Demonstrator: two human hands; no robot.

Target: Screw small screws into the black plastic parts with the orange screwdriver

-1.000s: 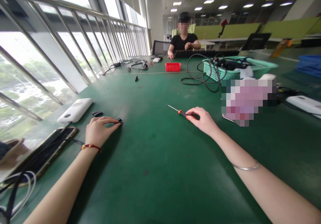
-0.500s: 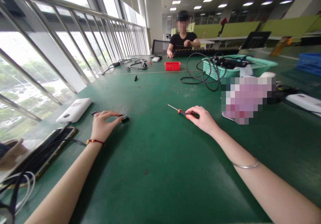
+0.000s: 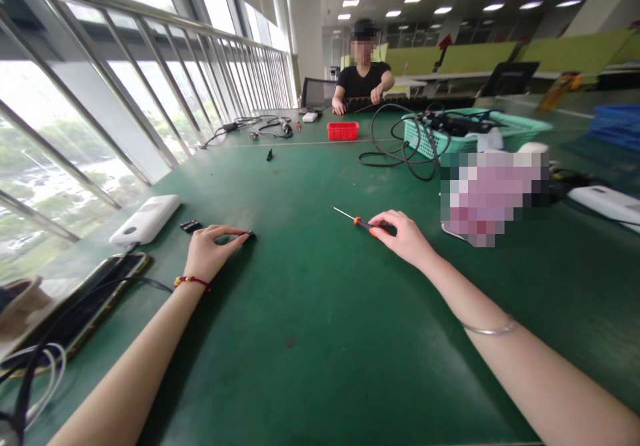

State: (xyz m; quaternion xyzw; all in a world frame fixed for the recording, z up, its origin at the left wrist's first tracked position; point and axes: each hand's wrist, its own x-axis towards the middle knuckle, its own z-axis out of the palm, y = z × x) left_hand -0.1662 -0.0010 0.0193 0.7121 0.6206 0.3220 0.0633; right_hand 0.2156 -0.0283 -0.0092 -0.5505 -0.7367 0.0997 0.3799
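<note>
On the left of the green table (image 3: 300,286), my left hand (image 3: 210,249) pinches a small black part (image 3: 251,235) between thumb and fingertips, down at the table surface. Fingers cover most of that part, so its kind does not show. Just behind this hand lies another small black piece (image 3: 191,226). My right hand (image 3: 400,233) rests on the table, closed around the black and orange handle of a screwdriver (image 3: 364,224). The thin metal shaft points away and to the left, with nothing at its tip.
A white power bank (image 3: 146,219) and a phone (image 3: 85,306) with cables lie at left. Ahead are a red tray (image 3: 343,131) and a small black piece (image 3: 270,155). A green basket (image 3: 465,145) with black cables stands right; a person (image 3: 364,76) sits opposite.
My left hand has shifted slightly right; the black part is now more hidden under its fingertips. My right hand and the screwdriver stay put. The person opposite has moved an arm.
</note>
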